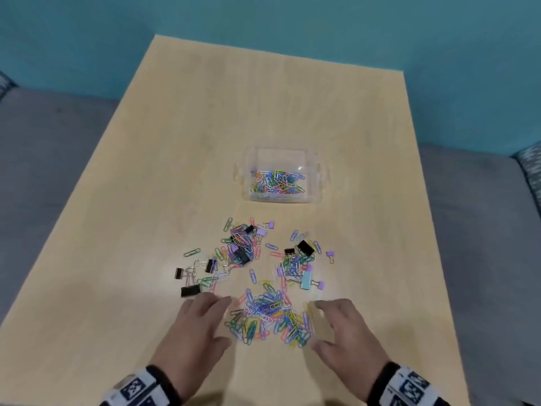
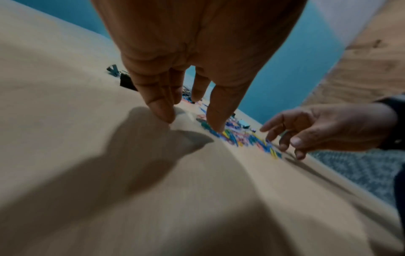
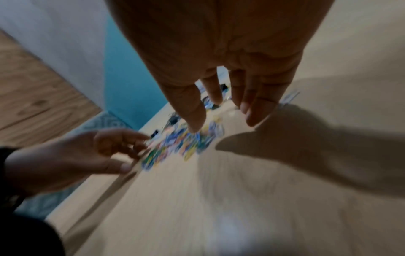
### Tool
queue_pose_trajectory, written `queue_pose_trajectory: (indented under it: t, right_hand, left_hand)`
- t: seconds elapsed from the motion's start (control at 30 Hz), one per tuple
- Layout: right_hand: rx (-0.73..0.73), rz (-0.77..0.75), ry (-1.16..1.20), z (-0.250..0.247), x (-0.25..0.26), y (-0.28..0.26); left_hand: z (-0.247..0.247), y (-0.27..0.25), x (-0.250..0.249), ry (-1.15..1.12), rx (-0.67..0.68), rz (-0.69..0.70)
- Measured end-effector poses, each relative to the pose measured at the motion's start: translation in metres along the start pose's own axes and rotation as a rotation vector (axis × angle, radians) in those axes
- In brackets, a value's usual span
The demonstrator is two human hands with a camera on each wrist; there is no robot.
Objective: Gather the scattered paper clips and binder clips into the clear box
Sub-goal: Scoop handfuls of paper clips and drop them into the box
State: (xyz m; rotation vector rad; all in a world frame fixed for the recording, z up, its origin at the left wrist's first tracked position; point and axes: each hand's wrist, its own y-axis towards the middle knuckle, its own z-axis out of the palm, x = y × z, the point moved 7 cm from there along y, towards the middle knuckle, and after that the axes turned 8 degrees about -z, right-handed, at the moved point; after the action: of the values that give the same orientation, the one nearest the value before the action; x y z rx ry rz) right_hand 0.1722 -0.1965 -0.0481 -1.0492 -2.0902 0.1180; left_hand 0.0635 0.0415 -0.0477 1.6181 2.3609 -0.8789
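A heap of coloured paper clips (image 1: 269, 319) lies near the table's front, between my two hands. My left hand (image 1: 202, 320) is open at the heap's left side, fingers straight and pointing forward. My right hand (image 1: 339, 326) is open at the heap's right side, fingers spread. Neither holds anything. Farther back lie more paper clips mixed with black binder clips (image 1: 241, 254), and a second cluster with black, purple and light blue binder clips (image 1: 304, 265). The clear box (image 1: 281, 174) stands beyond them with paper clips inside. The wrist views show the blurred heap (image 2: 245, 138) (image 3: 181, 145) under straight fingers (image 2: 162, 110) (image 3: 192, 110).
The light wood table (image 1: 263, 106) stretches far behind the box. Black binder clips (image 1: 190, 288) lie just ahead of my left hand. A grey sofa (image 1: 44, 159) flanks the table on both sides, with a teal wall behind.
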Motion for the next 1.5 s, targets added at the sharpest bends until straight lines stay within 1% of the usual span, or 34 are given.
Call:
queue_pose_trajectory:
  t: [0.1, 0.2, 0.3, 0.4, 0.5, 0.67, 0.77, 0.87, 1.0, 1.07, 1.1, 1.17, 1.2, 1.3, 1.33, 1.4, 1.5]
  right_hand:
    - [0.027, -0.099, -0.106, 0.024, 0.027, 0.003]
    - [-0.028, -0.183, -0.239, 0.036, 0.052, 0.024]
    - [-0.076, -0.173, -0.258, 0.036, 0.064, 0.050]
    - [-0.079, -0.174, -0.286, 0.031, 0.072, 0.067]
    - [-0.038, -0.201, -0.316, 0.027, 0.074, 0.070]
    - [0.077, -0.215, -0.397, 0.019, 0.076, 0.065]
    - [0.097, -0.208, -0.402, 0.017, 0.073, 0.064]
    - [0.105, -0.211, -0.379, 0.017, 0.070, 0.065]
    - [0.073, -0.152, -0.328, 0.011, 0.066, 0.069]
    - [0.051, -0.101, -0.235, 0.006, 0.060, 0.071]
    - [0.046, -0.080, -0.170, 0.002, 0.058, 0.071]
    - [0.066, -0.044, -0.052, -0.005, 0.055, 0.073]
    - [0.081, -0.025, 0.019, -0.010, 0.056, 0.074]
    - [0.098, 0.070, 0.297, -0.031, 0.054, 0.086]
    - [0.077, 0.085, 0.370, -0.044, 0.055, 0.094]
    - [-0.005, 0.085, 0.455, -0.074, 0.058, 0.116]
    - [-0.213, 0.085, 0.513, -0.122, 0.056, 0.158]
  left_hand:
    - [0.008, 0.004, -0.016, 0.058, -0.075, 0.074]
    - [0.011, 0.020, -0.036, 0.090, -0.117, 0.128]
    - [0.009, 0.039, -0.047, 0.089, -0.133, 0.112]
    - [0.007, 0.051, -0.052, 0.106, -0.114, 0.085]
    - [0.006, 0.054, -0.053, 0.144, -0.121, 0.094]
    - [0.013, 0.053, -0.049, 0.242, -0.099, 0.120]
    - [0.012, 0.052, -0.048, 0.296, -0.077, 0.113]
    - [0.007, 0.050, -0.053, 0.274, -0.041, 0.120]
    - [-0.001, 0.051, -0.052, 0.168, -0.022, 0.079]
    - [-0.007, 0.052, -0.051, 0.083, -0.029, 0.027]
    - [-0.010, 0.053, -0.050, 0.039, -0.012, -0.007]
    - [-0.016, 0.054, -0.051, -0.064, 0.072, -0.041]
    - [-0.022, 0.056, -0.051, -0.140, 0.102, -0.066]
    - [-0.042, 0.070, -0.051, -0.524, 0.167, -0.171]
    - [-0.052, 0.080, -0.051, -0.605, 0.162, -0.196]
    - [-0.078, 0.104, -0.056, -0.653, 0.093, -0.205]
    - [-0.116, 0.149, -0.068, -0.680, -0.029, -0.205]
